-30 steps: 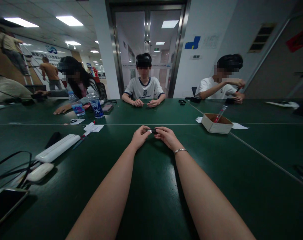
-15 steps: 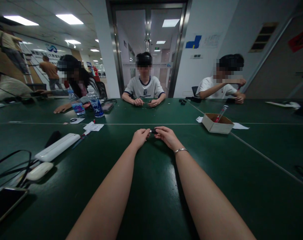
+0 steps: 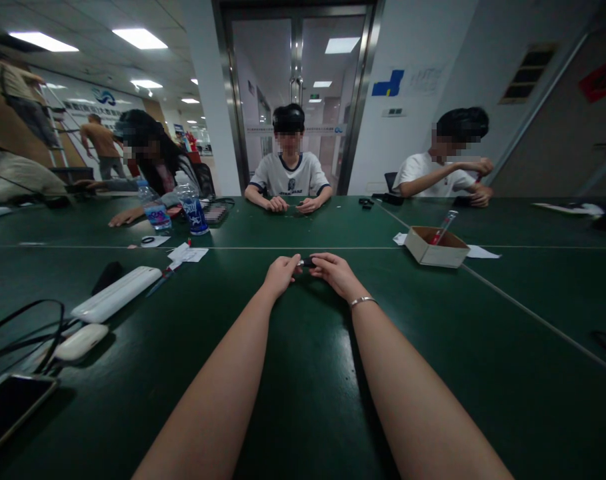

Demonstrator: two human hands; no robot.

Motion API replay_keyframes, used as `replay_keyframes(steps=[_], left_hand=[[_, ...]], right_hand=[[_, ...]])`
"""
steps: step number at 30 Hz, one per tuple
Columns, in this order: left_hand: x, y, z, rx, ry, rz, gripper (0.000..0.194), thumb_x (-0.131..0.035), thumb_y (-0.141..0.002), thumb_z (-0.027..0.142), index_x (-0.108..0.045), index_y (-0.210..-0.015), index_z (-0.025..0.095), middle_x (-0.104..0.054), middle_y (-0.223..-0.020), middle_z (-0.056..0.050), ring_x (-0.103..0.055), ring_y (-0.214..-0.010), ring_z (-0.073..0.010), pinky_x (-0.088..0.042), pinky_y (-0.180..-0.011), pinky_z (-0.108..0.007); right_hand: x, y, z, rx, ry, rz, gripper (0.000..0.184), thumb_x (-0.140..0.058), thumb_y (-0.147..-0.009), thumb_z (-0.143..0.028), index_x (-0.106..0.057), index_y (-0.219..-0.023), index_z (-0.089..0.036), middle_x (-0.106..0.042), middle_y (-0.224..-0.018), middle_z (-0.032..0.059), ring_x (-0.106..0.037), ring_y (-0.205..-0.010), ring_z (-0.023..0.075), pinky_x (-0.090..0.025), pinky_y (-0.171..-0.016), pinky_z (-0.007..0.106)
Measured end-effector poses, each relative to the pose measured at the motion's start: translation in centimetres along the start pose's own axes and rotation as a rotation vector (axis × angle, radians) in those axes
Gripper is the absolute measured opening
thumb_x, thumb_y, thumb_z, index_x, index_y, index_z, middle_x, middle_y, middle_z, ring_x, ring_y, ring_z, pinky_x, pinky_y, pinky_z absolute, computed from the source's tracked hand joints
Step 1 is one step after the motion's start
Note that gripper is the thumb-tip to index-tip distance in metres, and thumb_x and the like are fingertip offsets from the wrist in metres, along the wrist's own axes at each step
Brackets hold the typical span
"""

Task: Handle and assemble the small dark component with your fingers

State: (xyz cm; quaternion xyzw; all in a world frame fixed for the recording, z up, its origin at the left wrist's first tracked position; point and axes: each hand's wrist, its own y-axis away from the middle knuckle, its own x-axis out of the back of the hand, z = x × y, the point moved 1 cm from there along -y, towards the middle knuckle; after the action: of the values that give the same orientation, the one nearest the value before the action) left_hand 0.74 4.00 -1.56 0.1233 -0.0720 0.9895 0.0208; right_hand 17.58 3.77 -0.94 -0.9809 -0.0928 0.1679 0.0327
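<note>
A small black object with a silvery end (image 3: 307,263) is held between my two hands, just above the green table (image 3: 303,360). My left hand (image 3: 281,275) is closed in a pinch at its silvery end. My right hand (image 3: 335,273) grips the black part between thumb and fingers, a metal bracelet (image 3: 363,301) round that wrist. The fingertips cover much of the object, and its exact kind is too small to tell.
To the left lie a white power strip (image 3: 117,293), a white rounded case (image 3: 81,342), a phone (image 3: 17,407) and cables. Water bottles (image 3: 193,212) stand farther back. An open box (image 3: 435,253) holds a red item at right. Co-workers (image 3: 289,175) sit across the table.
My fingers on the left have shifted very slightly on the object's silvery end. Otherwise both hands keep their place and hold.
</note>
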Motion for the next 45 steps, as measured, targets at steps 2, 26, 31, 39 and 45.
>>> replay_keyframes(steps=[2, 26, 31, 39, 45], left_hand=[[-0.01, 0.02, 0.08, -0.028, -0.018, 0.019, 0.028, -0.06, -0.078, 0.041, -0.065, -0.082, 0.014, -0.061, -0.093, -0.009, -0.059, -0.076, -0.0164, -0.045, -0.049, -0.018], [-0.03, -0.06, -0.08, 0.023, -0.003, -0.003, 0.033, -0.054, -0.083, 0.044, -0.065, -0.082, 0.013, -0.063, -0.092, -0.01, -0.061, -0.076, -0.0161, -0.045, -0.05, -0.019], [-0.07, -0.08, 0.0, 0.026, -0.031, -0.006, 0.027, -0.054, -0.084, 0.038, -0.065, -0.082, 0.013, -0.063, -0.094, -0.009, -0.061, -0.077, -0.015, -0.045, -0.051, -0.018], [0.01, 0.33, 0.61, 0.037, -0.033, 0.018, 0.026, -0.055, -0.083, 0.035, -0.066, -0.081, 0.011, -0.063, -0.093, -0.01, -0.06, -0.075, -0.0144, -0.046, -0.051, -0.017], [-0.03, 0.23, 0.48, -0.003, -0.043, 0.021, 0.023, -0.059, -0.08, 0.034, -0.067, -0.082, 0.013, -0.058, -0.105, -0.009, -0.059, -0.077, -0.0134, -0.047, -0.051, -0.016]], right_hand=[[0.01, 0.02, -0.02, -0.002, 0.005, -0.005, 0.022, -0.082, -0.066, -0.02, -0.071, -0.084, -0.015, -0.068, -0.071, 0.003, -0.066, -0.062, 0.0134, -0.057, -0.06, 0.023], [-0.05, 0.09, 0.01, -0.01, -0.014, -0.002, 0.021, -0.082, -0.066, -0.019, -0.071, -0.084, -0.015, -0.068, -0.07, 0.0023, -0.066, -0.062, 0.0124, -0.056, -0.059, 0.02], [-0.09, 0.09, 0.0, -0.012, -0.001, 0.01, 0.022, -0.081, -0.067, -0.017, -0.07, -0.086, -0.014, -0.068, -0.068, 0.0022, -0.066, -0.061, 0.0119, -0.056, -0.059, 0.019], [-0.07, 0.07, 0.01, -0.017, 0.0, 0.008, 0.019, -0.079, -0.069, -0.015, -0.07, -0.085, -0.014, -0.068, -0.067, 0.0024, -0.066, -0.061, 0.0122, -0.056, -0.059, 0.02], [-0.07, 0.15, 0.02, -0.016, -0.015, 0.007, 0.019, -0.079, -0.069, -0.014, -0.07, -0.086, -0.013, -0.069, -0.07, 0.0032, -0.066, -0.061, 0.0118, -0.055, -0.058, 0.019]])
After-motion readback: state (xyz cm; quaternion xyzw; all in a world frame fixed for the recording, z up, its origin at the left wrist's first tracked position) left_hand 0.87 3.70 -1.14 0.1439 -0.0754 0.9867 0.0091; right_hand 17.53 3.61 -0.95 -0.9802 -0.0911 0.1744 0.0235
